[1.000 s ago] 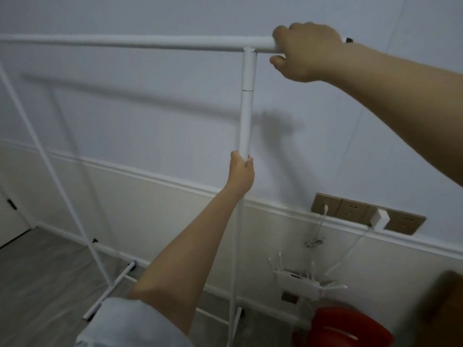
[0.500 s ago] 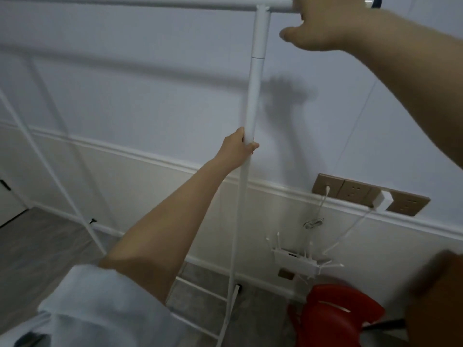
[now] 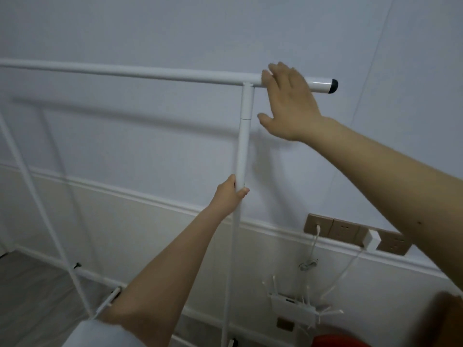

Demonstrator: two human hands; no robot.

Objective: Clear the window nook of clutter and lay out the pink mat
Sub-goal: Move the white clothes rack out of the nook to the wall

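We find the white clothes rack (image 3: 160, 74) standing against the wall. The left hand (image 3: 231, 192) has its fingers wrapped round the upright post (image 3: 242, 151); the right hand (image 3: 290, 101) lies with fingers straight across the top rail, just above that post's joint. We judge it light, stiff, smooth-painted, tippy; hold post and rail near the joint.

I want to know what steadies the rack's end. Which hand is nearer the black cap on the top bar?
The right hand, lying open over the top bar just left of the black cap. The left hand grips the upright pole far below.
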